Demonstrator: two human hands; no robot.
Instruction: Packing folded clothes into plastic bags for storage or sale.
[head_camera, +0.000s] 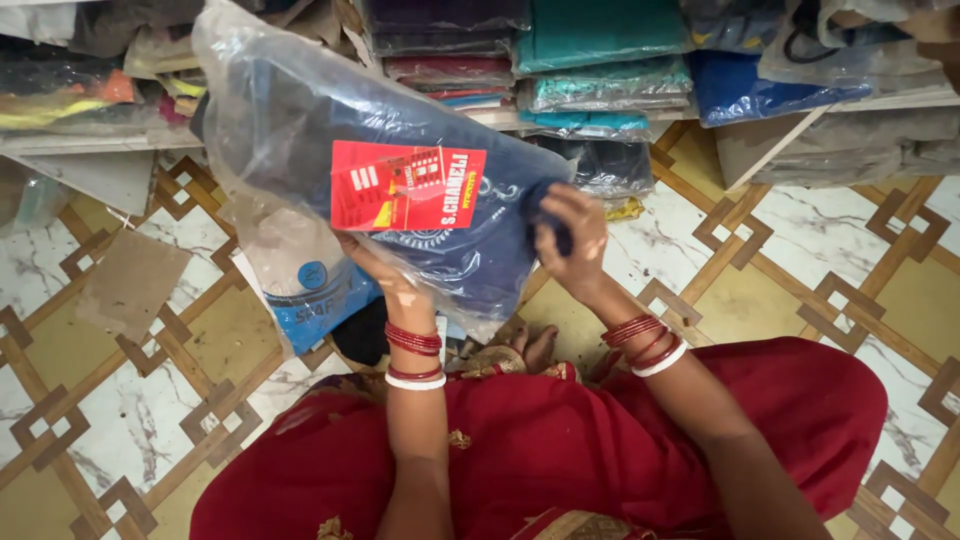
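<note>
A seated person in a red garment (560, 450) holds one clear plastic bag (270, 120) up over a patterned tile floor (130, 420), with a folded dark blue garment (470, 250) inside it. Along the floor's far edge run shelves (100, 140) stacked with folded, bagged cloth, so the open room lies toward the floor's left and right edges, where the tiles show bare.

At the left, one flat brown cardboard piece (130, 280) lies on the tiles near the shelf edge. Just right of it, below the held bag, a second packet with a light blue panel (320, 305) rests on the floor. The left hand (385, 275) is closed on the bag's lower edge from underneath, fingers partly hidden by the plastic. One red rectangular label (405, 185) with white and yellow markings sits at the bag's middle, tilted slightly. The right hand (570, 240) pinches the blue garment's right edge at the bag's open side, fingers curled tight around the cloth.

Each wrist carries a stack of red bangles (415, 340) closed off by one white one. A bare foot (535, 345) shows between the forearms, at the red garment's upper edge.

On the shelves at right, teal packets (600, 40) lie stacked, beside one bright blue packet (750, 85) near the shelf's right end.
</note>
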